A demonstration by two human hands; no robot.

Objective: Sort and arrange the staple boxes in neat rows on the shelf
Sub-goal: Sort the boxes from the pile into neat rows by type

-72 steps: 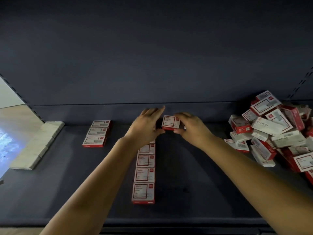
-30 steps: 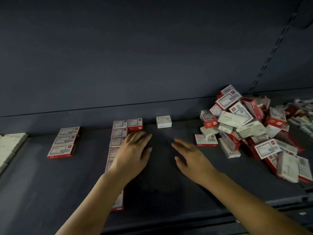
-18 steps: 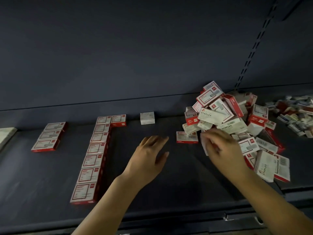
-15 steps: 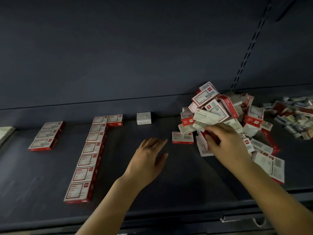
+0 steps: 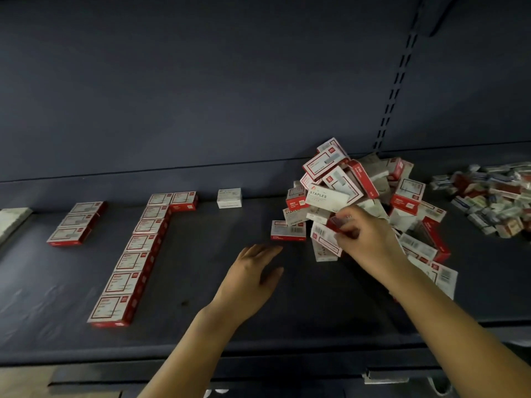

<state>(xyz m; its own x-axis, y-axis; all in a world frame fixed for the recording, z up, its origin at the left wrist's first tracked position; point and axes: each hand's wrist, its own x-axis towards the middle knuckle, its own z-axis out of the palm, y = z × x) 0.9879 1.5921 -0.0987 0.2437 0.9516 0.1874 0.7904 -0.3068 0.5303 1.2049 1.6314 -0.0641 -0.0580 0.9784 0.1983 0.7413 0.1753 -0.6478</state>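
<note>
Shelf (image 5: 287, 326): dark and flat, filling the lower half of the frame, with sorted boxes at left and unsorted stock at right.
Long row (image 5: 129, 259): 7 red-and-white staple boxes laid end to end, running from the back wall toward the lower left; edges look fairly square.
Second row start (image 5: 184, 201): 1 box of the same kind touching the right side of the long row's rearmost box.
Short row (image 5: 76, 224): 3 boxes in a line at far left, well apart from the long row.
White box (image 5: 229, 198): a plain pale box alone by the back wall, right of centre-left; it looks like the seed of a separate row for a different kind.
Pile (image 5: 373, 202): a loose heap of mixed red and white boxes in the right-centre, many tilted or leaning on one another.
Far heap (image 5: 494, 202): more small boxes at the right edge, blurred, kinds not readable.
Right hand (image 5: 365, 239): at the near-left edge of the pile, grip curled round a small box whose kind I cannot make out.
Left hand (image 5: 253, 280): hovering just above bare shelf at centre, fingers relaxed and spread, holding nothing.
Done so far: about 12 boxes placed.
Left to do: by my judgement most of the job, since the pile holds far more than the rows.
</note>
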